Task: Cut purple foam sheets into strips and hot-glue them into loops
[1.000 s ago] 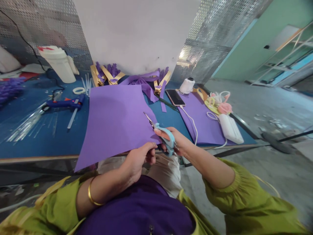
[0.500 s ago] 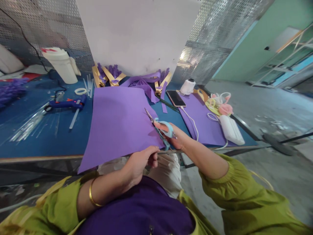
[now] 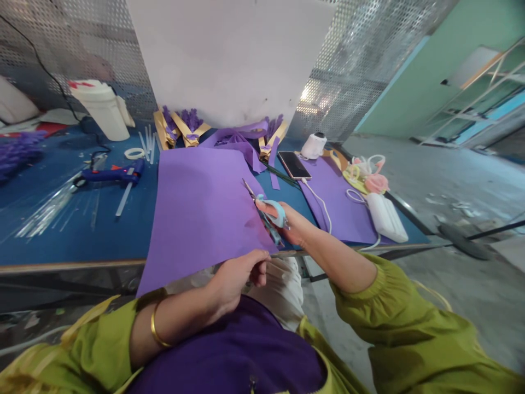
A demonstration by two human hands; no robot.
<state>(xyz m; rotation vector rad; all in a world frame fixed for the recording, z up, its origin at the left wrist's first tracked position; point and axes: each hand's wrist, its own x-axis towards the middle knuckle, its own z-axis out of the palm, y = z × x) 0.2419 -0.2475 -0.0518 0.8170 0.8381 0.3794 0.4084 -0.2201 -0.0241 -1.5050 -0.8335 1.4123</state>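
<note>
I can read no text, label, brand, number or sign over my feed, neither on the flat black-screened phone (image 3: 294,164) right of centre nor on the blue plastic glue gun (image 3: 107,174) at left.

On the left, a hand could pass over the blue table (image 3: 110,241) between the purple paper (image 3: 200,208) and the glue gun (image 3: 109,175), with the clear stick (image 3: 124,200) jutting into that way. Behind, the small bouquets (image 3: 191,131) and the white board (image 3: 229,54) close off the back. Right of the paper runs a narrow gap, hemmed in by the right hand (image 3: 289,221), the scissors (image 3: 266,207) and the phone (image 3: 294,165). Farther right, the white cable (image 3: 321,200) crosses the approach to the second sheet (image 3: 350,210). At the front edge, the left hand (image 3: 240,273) blocks the paper's near right corner
</note>
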